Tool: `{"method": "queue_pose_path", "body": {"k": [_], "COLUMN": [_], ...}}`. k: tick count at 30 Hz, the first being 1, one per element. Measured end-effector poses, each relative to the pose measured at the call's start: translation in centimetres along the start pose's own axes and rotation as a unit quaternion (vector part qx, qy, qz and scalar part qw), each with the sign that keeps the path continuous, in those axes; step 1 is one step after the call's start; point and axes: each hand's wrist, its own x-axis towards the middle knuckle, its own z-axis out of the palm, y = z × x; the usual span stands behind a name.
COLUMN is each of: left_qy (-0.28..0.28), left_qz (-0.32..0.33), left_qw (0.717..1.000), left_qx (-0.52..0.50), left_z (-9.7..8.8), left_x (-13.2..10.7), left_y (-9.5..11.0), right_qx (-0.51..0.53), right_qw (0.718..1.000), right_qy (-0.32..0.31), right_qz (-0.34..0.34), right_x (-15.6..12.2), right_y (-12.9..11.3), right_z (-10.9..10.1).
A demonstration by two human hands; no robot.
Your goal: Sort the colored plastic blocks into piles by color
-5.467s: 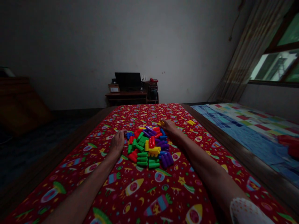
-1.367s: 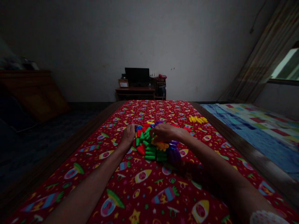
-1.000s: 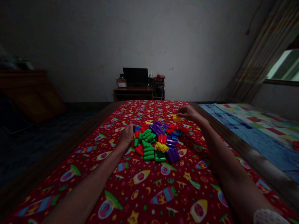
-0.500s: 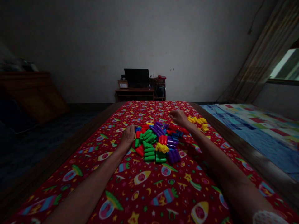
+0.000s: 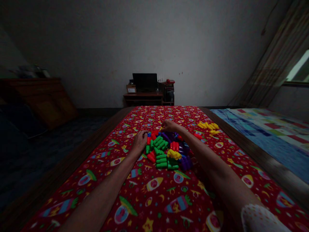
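Note:
A heap of coloured plastic blocks [image 5: 166,149] in green, red, yellow, purple and blue lies on a red mattress [image 5: 149,193] printed with rockets. My left hand [image 5: 140,141] rests flat against the heap's left side, fingers touching a blue and a red block. My right hand [image 5: 169,125] reaches over the far edge of the heap, fingers curled down onto the blocks; what they grip is hidden. A separate small group of yellow blocks [image 5: 209,127] lies to the right, beyond my right forearm.
A wooden frame edge [image 5: 253,151] borders the mattress on the right, with a blue patchwork mattress [image 5: 270,135] beyond. A low desk with a dark monitor [image 5: 145,82] stands at the far wall. A dark cabinet [image 5: 43,96] is on the left, a curtain [image 5: 272,61] on the right.
My right hand carried a yellow block to the group on the right, let it go there, and has come back to the far edge of the heap. My left hand stayed put.

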Motion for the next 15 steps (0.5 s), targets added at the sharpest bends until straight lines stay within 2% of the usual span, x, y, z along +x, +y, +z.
{"method": "queue_pose_path", "body": {"k": [4, 6, 8, 12, 14, 15], "left_qy": [0.002, 0.002, -0.003, -0.006, -0.003, -0.002], "left_qz": [0.005, 0.01, 0.012, 0.007, 0.005, 0.004], "left_qw": [1.0, 1.0, 1.0, 1.0, 1.0, 1.0], "left_qx": [-0.001, 0.0, 0.003, 0.005, 0.004, 0.004], "left_z": [0.0, -0.1, -0.1, -0.1, -0.1, -0.1], "left_x": [0.0, -0.1, -0.1, 0.0, 0.0, 0.0], "left_y": [0.0, 0.1, 0.2, 0.3, 0.2, 0.2], "right_qx": [0.029, 0.025, -0.004, -0.078, -0.091, -0.092], "right_qw": [0.989, 0.98, 0.972, 0.935, 0.917, 0.915], "right_qy": [0.142, 0.191, 0.214, 0.236, 0.249, 0.257], "right_qz": [0.025, 0.049, 0.097, 0.254, 0.298, 0.295], "right_x": [-2.5, -4.2, -5.9, -8.6, -8.9, -8.8], "right_y": [2.8, 4.9, 7.5, 12.0, 12.5, 12.2], "right_z": [-1.3, -2.3, -3.3, -4.4, -4.5, -4.5]}}
